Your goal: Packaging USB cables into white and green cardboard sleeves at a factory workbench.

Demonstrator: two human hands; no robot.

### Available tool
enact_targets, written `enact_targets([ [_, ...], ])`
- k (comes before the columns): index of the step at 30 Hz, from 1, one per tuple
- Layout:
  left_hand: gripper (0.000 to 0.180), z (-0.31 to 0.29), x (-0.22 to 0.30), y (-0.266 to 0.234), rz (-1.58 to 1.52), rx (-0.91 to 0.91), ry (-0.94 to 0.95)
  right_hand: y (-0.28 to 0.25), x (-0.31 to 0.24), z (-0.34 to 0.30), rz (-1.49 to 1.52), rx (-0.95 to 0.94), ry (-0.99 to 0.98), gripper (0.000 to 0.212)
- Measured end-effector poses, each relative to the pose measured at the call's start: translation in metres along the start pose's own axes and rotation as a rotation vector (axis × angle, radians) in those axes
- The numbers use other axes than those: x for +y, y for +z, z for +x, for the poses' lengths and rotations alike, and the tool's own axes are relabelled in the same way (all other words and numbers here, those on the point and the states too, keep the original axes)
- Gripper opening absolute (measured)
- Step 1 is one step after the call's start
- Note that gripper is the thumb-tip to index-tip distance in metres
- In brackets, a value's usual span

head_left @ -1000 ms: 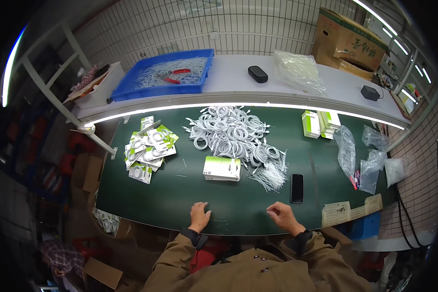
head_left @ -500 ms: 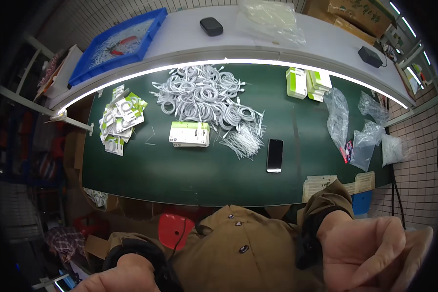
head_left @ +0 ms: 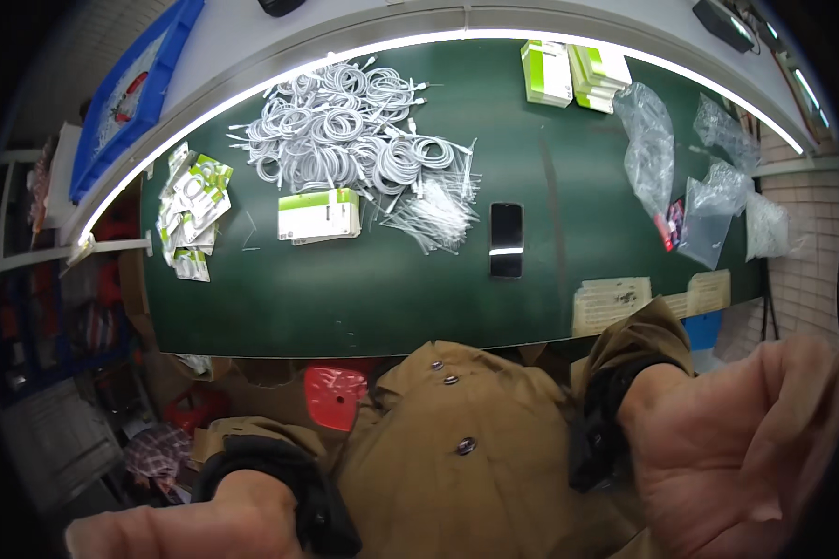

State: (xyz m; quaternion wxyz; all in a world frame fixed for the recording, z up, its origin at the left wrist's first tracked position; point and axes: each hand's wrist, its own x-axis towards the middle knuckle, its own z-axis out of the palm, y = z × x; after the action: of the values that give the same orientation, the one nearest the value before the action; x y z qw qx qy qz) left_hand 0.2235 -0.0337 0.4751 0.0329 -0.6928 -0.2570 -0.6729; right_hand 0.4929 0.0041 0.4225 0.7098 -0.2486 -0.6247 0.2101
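Left hand [head_left: 196,531], right hand [head_left: 718,447] drawn back from over green table [head_left: 391,307]; either's grip: cannot tell.

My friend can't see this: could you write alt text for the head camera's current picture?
A person's left hand and right hand loom near the camera, before a green table. On it lie coiled white cables, thin white strips, green-and-white packages, a dark phone and clear plastic bags.

Black phone [head_left: 506,228], red stool [head_left: 334,391], bright light strip [head_left: 466,35]
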Motion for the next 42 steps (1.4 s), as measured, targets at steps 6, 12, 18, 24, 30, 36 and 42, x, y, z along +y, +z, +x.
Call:
enact_targets([
  [6,0.026,-0.003,-0.032,-0.021,-0.146,-0.095,-0.210,0.022,0.008,0.005,-0.182,0.010,-0.009,0.024],
  [12,0.025,-0.007,-0.088,0.005,-0.130,-0.079,-0.226,0.049,0.024,0.004,-0.164,0.057,-0.043,0.029],
  [18,0.040,-0.101,-0.125,0.023,-0.100,-0.339,-0.649,0.081,0.052,-0.067,-0.146,0.095,0.444,0.027],
  [24,0.044,-0.160,-0.117,-0.009,-0.053,-0.529,-0.893,0.074,0.081,-0.105,-0.120,-0.288,0.924,0.020],
  [30,0.046,-0.211,-0.119,-0.022,-0.155,-0.657,-1.100,0.065,0.111,-0.165,0.250,-0.207,1.260,0.017],
  [36,0.045,-0.248,-0.105,-0.019,-0.304,-0.619,-1.425,0.061,0.136,-0.211,0.641,0.204,1.596,0.015],
  [42,0.045,-0.250,-0.093,-0.011,-0.075,-0.762,-1.322,0.063,0.142,-0.216,0.664,0.244,1.617,0.016],
])
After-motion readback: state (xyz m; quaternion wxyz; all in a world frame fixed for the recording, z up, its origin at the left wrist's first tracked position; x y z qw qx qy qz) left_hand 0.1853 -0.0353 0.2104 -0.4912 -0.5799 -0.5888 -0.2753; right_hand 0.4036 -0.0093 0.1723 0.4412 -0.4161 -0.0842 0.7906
